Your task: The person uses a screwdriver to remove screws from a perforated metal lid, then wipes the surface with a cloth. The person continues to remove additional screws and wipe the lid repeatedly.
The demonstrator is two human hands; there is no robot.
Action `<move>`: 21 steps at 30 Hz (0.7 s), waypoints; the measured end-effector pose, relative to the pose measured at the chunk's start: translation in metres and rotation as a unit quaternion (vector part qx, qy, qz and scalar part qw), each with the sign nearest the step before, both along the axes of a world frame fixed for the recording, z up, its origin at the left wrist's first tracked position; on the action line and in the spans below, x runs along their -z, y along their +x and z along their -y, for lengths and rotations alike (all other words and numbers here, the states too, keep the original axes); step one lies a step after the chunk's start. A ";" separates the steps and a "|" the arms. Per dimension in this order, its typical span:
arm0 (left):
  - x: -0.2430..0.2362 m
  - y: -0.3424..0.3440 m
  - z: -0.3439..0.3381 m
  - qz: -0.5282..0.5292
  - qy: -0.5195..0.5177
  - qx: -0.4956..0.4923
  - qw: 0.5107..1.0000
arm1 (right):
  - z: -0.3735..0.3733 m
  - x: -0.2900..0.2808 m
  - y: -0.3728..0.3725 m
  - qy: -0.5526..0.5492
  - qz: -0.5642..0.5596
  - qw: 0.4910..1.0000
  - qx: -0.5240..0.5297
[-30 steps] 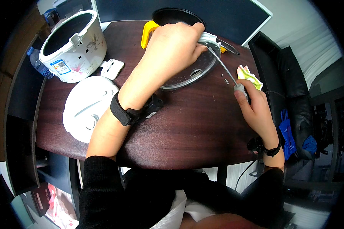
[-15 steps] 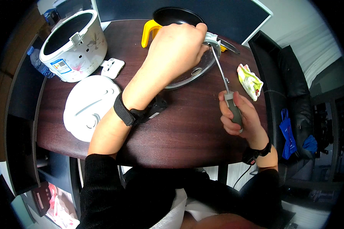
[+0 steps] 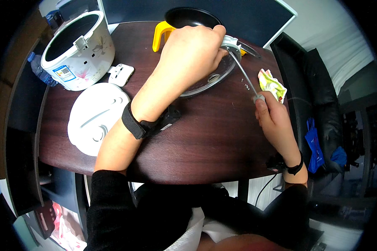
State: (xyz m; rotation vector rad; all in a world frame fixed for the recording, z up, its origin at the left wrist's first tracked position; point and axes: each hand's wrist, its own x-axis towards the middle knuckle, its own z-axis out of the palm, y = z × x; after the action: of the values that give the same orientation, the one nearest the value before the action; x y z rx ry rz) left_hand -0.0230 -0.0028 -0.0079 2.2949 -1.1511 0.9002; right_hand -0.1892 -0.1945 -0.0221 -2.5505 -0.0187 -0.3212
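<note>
My left hand (image 3: pixel 192 50) grips the white fitting (image 3: pixel 230 41) at the rim of the clear round lid (image 3: pixel 211 82), fingertips mostly hidden behind the hand. My right hand (image 3: pixel 271 117) is closed on the grey handle of a long screwdriver (image 3: pixel 246 77), whose tip reaches the lid's fitting beside my left fingertips. A few small screws (image 3: pixel 245 83) lie on the table right of the lid. A green and white cloth (image 3: pixel 272 83) lies just beyond my right hand. A white round plastic cover (image 3: pixel 88 119) lies left of my left forearm.
The dark wooden table (image 3: pixel 209 146) holds a white cooker body (image 3: pixel 92 62), a small white plastic piece (image 3: pixel 121 74), a yellow object (image 3: pixel 160 33) and a black pot (image 3: pixel 192 14). A bottle (image 3: pixel 37 67) stands far left. A black sofa (image 3: pixel 320 92) is right of the table.
My right hand first turned and moved left and down with the screwdriver, then went back up and right, the shaft tilted again. My left hand has stayed nearly in place.
</note>
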 end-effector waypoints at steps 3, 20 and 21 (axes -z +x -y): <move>0.002 0.001 0.004 -0.004 -0.021 0.000 1.000 | -0.009 0.000 0.001 0.247 -0.140 0.959 -0.015; 0.003 0.003 0.002 -0.015 -0.029 0.006 0.999 | -0.009 0.002 -0.001 0.325 -0.151 0.933 -0.003; 0.003 0.003 0.002 -0.013 -0.029 0.005 0.999 | -0.007 -0.002 0.000 0.261 -0.141 0.955 0.018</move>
State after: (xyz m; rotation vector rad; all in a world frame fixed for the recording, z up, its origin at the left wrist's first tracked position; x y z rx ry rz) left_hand -0.0195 -0.0052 -0.0111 2.2466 -1.1101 0.8851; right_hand -0.1888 -0.1880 -0.0201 -2.0471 0.1959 0.0311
